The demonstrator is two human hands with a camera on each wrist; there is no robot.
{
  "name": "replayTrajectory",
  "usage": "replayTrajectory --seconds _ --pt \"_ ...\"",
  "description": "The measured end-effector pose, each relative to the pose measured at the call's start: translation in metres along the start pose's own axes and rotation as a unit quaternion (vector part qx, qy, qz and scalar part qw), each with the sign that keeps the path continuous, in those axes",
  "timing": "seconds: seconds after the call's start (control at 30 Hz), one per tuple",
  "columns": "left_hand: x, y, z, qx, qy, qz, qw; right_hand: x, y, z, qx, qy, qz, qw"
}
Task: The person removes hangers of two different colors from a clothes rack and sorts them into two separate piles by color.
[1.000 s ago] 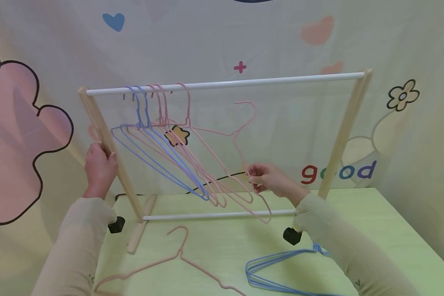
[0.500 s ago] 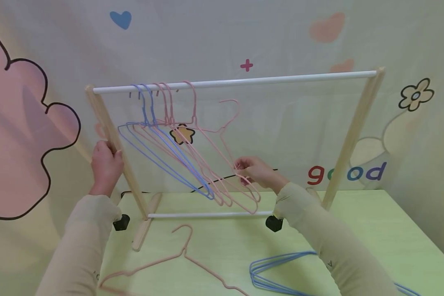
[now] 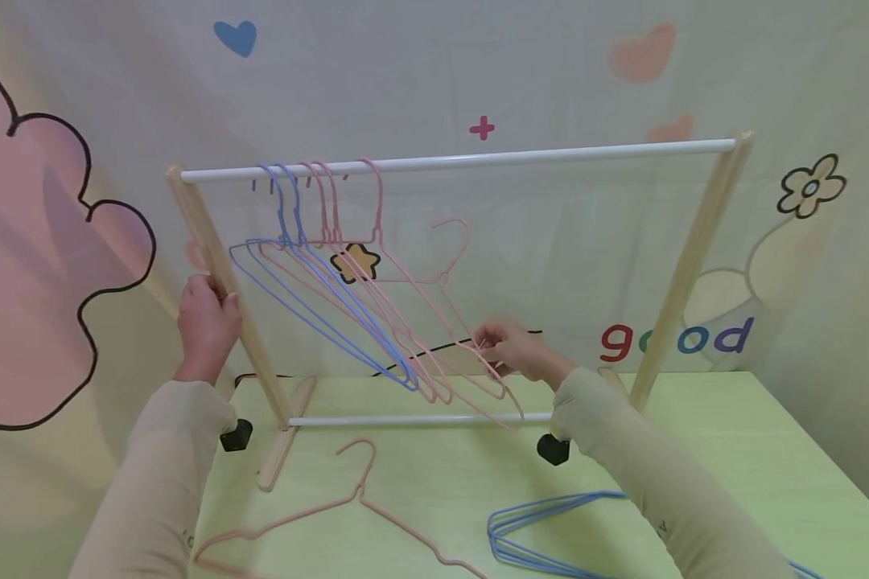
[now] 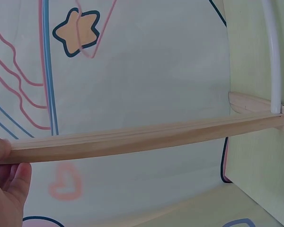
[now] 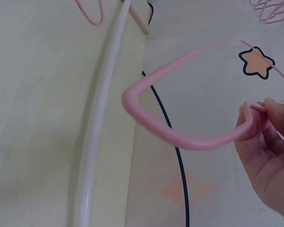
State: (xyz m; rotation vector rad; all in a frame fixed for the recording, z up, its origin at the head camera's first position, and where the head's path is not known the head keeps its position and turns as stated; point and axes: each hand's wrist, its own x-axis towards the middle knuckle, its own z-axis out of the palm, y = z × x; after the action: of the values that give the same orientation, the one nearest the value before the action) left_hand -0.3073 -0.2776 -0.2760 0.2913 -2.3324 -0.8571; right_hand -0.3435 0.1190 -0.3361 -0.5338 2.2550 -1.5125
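My left hand (image 3: 208, 326) grips the left wooden post (image 4: 146, 140) of a hanger rack. My right hand (image 3: 514, 351) pinches a pink clothes hanger (image 5: 194, 143) at a bend near its corner. Its hook stands below the white top rail (image 3: 550, 155), apart from it, just right of the hung hangers. Two blue hangers (image 3: 319, 319) and three pink hangers (image 3: 423, 295) hang on the rail's left part. The held hanger overlaps the nearest hung one in the head view, and I cannot tell whether they touch.
On the green table (image 3: 724, 466), a pink hanger (image 3: 398, 523) lies in front of the rack. Several stacked blue hangers (image 3: 529, 508) lie to its right, partly under my right sleeve. A white lower bar (image 3: 420, 420) joins the rack's feet. A printed cloth (image 3: 550, 72) hangs behind.
My right hand first moved left with the pink hanger, then slightly back right and down, so its hook sits lower. My left hand stays on the post. The head view shifted slightly.
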Motion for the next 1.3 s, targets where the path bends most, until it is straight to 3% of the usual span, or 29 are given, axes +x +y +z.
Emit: replayTrajectory --seconds 0.23,0.43,0.57,0.77,1.3 --pt "-0.002 0.001 -0.005 0.008 0.006 -0.001 1.0 -0.025 0.022 -0.011 -0.016 -0.033 0.008 0.9993" --pt "-0.004 -0.002 -0.006 0.008 -0.001 -0.004 1.0 -0.044 0.043 -0.005 0.017 -0.064 0.023 0.9975" --pt "-0.003 -0.003 -0.005 0.008 -0.009 -0.004 0.9999 -0.053 0.057 0.008 0.036 -0.087 0.028 0.9952" --pt "-0.002 -0.003 -0.001 0.006 0.007 0.013 0.9999 -0.059 0.07 0.031 0.055 -0.12 0.03 0.9907" --pt "-0.001 -0.001 0.0 0.006 0.002 0.009 0.9999 -0.06 0.078 0.095 0.075 -0.185 0.044 0.979"
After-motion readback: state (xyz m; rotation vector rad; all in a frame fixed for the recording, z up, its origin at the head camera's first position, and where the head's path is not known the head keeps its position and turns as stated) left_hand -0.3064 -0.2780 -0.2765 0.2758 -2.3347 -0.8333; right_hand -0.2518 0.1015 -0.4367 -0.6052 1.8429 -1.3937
